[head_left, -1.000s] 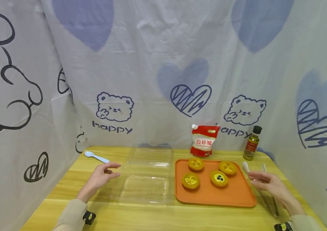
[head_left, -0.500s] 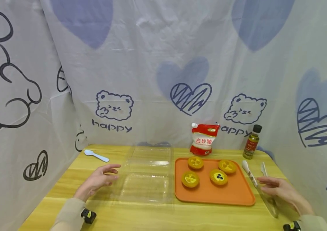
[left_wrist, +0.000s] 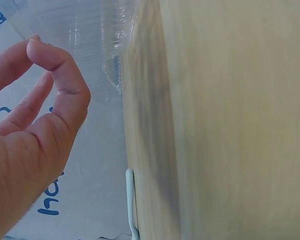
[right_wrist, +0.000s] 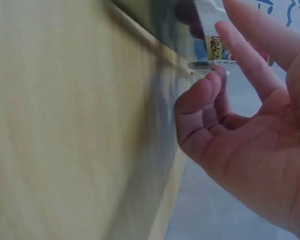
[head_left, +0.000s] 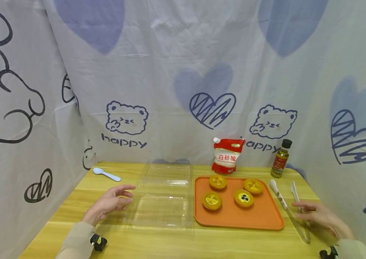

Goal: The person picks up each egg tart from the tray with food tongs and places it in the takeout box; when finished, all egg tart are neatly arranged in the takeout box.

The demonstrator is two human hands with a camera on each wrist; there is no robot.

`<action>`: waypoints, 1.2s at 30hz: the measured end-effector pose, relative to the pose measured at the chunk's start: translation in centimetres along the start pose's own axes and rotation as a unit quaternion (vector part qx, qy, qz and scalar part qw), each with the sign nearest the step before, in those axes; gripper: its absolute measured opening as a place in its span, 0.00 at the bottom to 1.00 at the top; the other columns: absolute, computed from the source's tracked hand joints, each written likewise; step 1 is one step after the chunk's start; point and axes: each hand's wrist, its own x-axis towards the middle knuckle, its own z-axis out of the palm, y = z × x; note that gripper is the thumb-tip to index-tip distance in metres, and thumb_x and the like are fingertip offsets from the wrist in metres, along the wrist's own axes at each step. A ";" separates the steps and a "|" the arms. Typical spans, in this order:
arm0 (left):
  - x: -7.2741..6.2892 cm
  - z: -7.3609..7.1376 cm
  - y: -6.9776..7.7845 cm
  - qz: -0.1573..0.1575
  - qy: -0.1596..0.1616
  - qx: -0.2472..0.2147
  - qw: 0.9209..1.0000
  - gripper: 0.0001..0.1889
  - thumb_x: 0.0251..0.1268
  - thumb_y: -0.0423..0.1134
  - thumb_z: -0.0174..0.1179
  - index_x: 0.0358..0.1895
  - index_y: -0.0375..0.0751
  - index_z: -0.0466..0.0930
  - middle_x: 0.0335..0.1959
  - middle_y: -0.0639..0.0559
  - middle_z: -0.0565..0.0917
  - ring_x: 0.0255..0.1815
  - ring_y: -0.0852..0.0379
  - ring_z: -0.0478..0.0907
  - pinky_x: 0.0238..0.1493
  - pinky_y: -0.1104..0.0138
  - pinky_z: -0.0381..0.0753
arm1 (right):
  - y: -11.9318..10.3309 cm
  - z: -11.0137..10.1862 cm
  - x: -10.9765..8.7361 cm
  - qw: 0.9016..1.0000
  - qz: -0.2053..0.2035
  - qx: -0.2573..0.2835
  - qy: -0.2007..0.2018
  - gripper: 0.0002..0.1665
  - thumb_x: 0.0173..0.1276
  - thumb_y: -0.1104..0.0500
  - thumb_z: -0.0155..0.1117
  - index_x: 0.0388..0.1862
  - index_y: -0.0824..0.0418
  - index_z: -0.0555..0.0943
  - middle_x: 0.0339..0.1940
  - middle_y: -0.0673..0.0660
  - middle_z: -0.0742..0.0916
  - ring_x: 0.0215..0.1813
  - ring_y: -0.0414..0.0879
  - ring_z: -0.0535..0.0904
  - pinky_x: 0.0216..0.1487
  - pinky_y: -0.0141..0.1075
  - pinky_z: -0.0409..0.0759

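In the head view my left hand point(head_left: 110, 202), fingers loosely bent, hovers left of a clear plastic hinged box point(head_left: 161, 212) lying opened out. The left wrist view shows nothing between the thumb and fingers of this hand point(left_wrist: 45, 115). My right hand point(head_left: 322, 216) is over one arm of a pair of tongs point(head_left: 287, 208), covering part of it; whether it touches is unclear. Its fingers are relaxed, and the right wrist view shows that hand point(right_wrist: 255, 130) without anything gripped. An orange tray point(head_left: 228, 219) left of the tongs bears several egg tarts point(head_left: 211, 200), one topped with dark berries point(head_left: 244, 198).
A pale blue spoon point(head_left: 106, 174) lies at the back left of the wooden table point(head_left: 157, 244). Behind the tray stand a red-and-white sugar pouch point(head_left: 226, 156) and a black-capped oil bottle point(head_left: 280, 160). Printed cloth point(head_left: 170, 43) closes off the back and sides.
My right hand has moved rightward and slightly towards me, leaving more of the tongs visible. My left hand has dipped a little. The things on the table stay in place.
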 end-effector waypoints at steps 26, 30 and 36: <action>0.0 0.0 -0.8 0.010 0.005 -0.029 1.000 0.36 0.65 0.31 0.62 0.73 0.31 0.56 0.57 0.33 0.71 0.40 0.52 0.77 0.37 0.66 0.81 | -1.1 1.0 0.4 0.998 0.053 -0.020 -0.012 0.47 0.67 0.44 0.65 0.68 0.79 0.64 0.67 0.82 0.66 0.63 0.69 0.71 0.54 0.50 0.82; 0.1 0.0 -0.9 0.002 0.014 -0.031 0.999 0.36 0.64 0.30 0.62 0.73 0.32 0.56 0.57 0.33 0.71 0.40 0.52 0.77 0.37 0.66 0.82 | -1.4 1.0 0.3 0.999 0.043 0.019 -0.012 0.46 0.68 0.47 0.66 0.70 0.78 0.62 0.69 0.82 0.64 0.58 0.60 0.78 0.51 0.47 0.84; 0.2 0.0 -0.9 -0.001 0.015 -0.024 1.000 0.36 0.63 0.30 0.63 0.73 0.32 0.57 0.58 0.31 0.71 0.40 0.51 0.77 0.38 0.66 0.82 | -1.9 1.2 0.5 0.998 0.016 -0.050 0.019 0.45 0.66 0.44 0.66 0.69 0.75 0.67 0.66 0.79 0.71 0.58 0.57 0.76 0.46 0.35 0.80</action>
